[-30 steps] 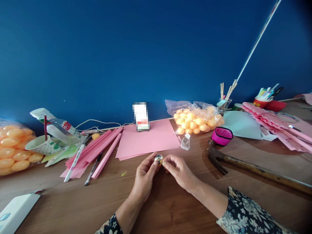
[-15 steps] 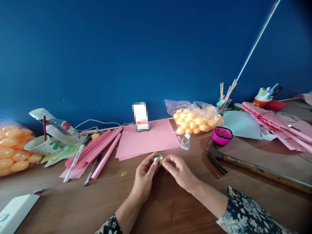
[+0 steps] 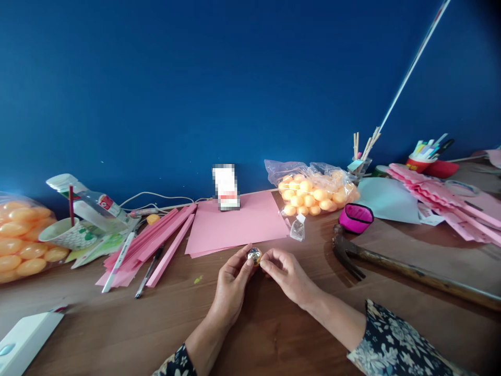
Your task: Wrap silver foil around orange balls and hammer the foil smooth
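Observation:
A small, shiny, round metallic piece, silvery with a gold edge, is between the thumb and fingers of my left hand, just above the wooden table. My right hand is closed in a pinch at the right edge of that piece. Whatever its fingertips grip is too small to make out. Just beyond my hands lies a stack of pink paper sheets. A small clear plastic packet with a white top rests past my right hand.
A claw hammer and a magenta fabric cup are on the right. Bags of orange balls stand at the back and far left. Pink strips, pens, a paper cup and a bottle occupy the left. A phone leans on the wall.

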{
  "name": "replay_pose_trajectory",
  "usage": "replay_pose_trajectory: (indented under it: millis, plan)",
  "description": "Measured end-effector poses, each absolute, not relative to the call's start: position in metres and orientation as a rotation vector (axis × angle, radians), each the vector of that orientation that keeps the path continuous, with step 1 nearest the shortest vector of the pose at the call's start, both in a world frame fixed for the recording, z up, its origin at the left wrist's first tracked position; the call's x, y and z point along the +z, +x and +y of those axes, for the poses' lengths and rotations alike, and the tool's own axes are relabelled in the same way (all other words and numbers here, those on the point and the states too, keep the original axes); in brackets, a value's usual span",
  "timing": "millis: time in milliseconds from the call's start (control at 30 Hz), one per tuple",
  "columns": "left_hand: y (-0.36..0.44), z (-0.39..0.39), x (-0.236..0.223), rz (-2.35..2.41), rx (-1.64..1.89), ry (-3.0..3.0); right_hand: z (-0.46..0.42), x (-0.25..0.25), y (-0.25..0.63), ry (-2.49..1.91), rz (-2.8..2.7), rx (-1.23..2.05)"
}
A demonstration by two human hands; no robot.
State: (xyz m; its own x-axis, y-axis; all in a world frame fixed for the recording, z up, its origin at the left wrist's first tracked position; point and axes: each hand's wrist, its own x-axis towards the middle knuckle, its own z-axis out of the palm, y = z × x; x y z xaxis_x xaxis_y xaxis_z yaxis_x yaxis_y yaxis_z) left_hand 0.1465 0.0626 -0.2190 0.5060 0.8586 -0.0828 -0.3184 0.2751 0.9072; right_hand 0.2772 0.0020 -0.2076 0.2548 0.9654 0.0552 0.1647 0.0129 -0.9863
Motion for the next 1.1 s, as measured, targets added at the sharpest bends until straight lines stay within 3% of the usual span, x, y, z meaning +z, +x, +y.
replay_pose_trajectory:
  millis: [1100]
  plan:
    - [0.148, 0.06, -0.22, 0.784, 0.889, 1.161, 0.003, -0.214, 0.277, -1.422, -0.989, 0.87]
